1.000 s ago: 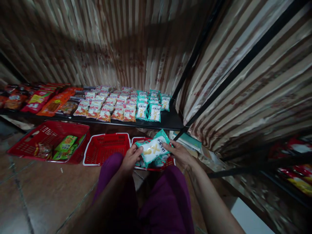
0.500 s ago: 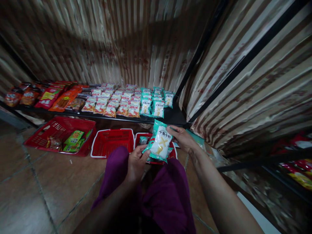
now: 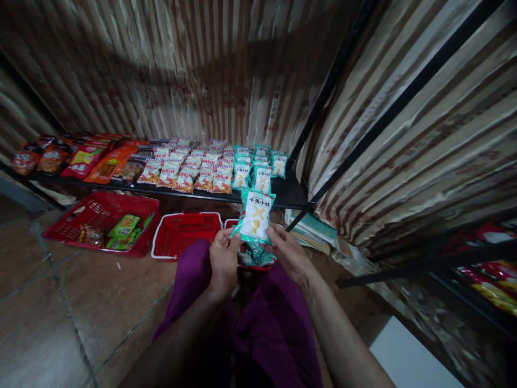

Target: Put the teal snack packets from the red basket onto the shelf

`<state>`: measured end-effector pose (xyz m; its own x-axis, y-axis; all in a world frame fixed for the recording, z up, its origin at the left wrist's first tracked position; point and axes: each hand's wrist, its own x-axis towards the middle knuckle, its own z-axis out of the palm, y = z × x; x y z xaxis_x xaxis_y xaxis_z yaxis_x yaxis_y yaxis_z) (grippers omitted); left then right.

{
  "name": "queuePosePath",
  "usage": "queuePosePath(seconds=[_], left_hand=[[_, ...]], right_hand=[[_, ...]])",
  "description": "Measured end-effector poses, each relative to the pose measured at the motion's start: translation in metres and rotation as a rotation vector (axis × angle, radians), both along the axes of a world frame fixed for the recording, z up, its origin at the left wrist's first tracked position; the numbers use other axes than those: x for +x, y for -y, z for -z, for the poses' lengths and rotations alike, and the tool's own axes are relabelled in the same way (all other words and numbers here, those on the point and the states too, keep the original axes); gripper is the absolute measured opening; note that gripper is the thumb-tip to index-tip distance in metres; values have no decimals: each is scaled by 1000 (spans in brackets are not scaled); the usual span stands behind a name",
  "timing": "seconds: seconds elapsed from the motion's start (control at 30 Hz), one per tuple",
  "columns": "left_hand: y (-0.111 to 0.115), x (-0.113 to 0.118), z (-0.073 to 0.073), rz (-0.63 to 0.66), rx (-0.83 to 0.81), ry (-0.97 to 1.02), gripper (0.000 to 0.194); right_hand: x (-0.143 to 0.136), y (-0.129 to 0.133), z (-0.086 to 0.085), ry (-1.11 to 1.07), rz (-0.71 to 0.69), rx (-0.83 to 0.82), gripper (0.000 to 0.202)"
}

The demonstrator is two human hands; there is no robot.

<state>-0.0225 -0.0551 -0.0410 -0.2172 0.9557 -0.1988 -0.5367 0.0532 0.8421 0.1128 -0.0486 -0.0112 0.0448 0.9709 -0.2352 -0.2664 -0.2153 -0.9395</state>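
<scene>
Between my two hands is a teal and white snack bag [image 3: 257, 216], its printed front facing up. My left hand [image 3: 224, 258] pinches its lower left corner. The fingers of my right hand [image 3: 287, 250] are closed on its lower right edge. Beneath the bag, a red basket [image 3: 231, 222] between my knees holds more teal bags [image 3: 258, 255], partly hidden by my hands. On the low black shelf [image 3: 294, 193] ahead, matching teal bags [image 3: 263, 177] lie in rows at the right end, beside white and orange snack bags [image 3: 186, 178].
A red basket [image 3: 186, 236] with a white rim stands left of my knees. Further left, a larger red basket [image 3: 64, 233] holds green packets [image 3: 123, 227]. Papers and books [image 3: 315, 229] lie right of the shelf, near black metal posts [image 3: 388, 116]. A white box [image 3: 407, 355] is at lower right.
The teal snack bag has shifted slightly left and up and turned more upright. My right hand has slid from its upper right side down to its lower right edge.
</scene>
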Motion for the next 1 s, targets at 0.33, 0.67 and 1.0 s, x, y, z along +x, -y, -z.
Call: queuePosePath(seconds=[0.33, 0.67, 1.0], left_hand=[[10, 5, -2, 58, -25, 28, 39], [-7, -5, -20, 196, -29, 96, 51], [-11, -5, -22, 139, -107, 131, 35]], right_hand=[[-29, 12, 12, -119, 293, -40, 47], [-21, 16, 14, 34, 148, -2, 46], [-30, 30, 15, -123, 120, 113, 41]])
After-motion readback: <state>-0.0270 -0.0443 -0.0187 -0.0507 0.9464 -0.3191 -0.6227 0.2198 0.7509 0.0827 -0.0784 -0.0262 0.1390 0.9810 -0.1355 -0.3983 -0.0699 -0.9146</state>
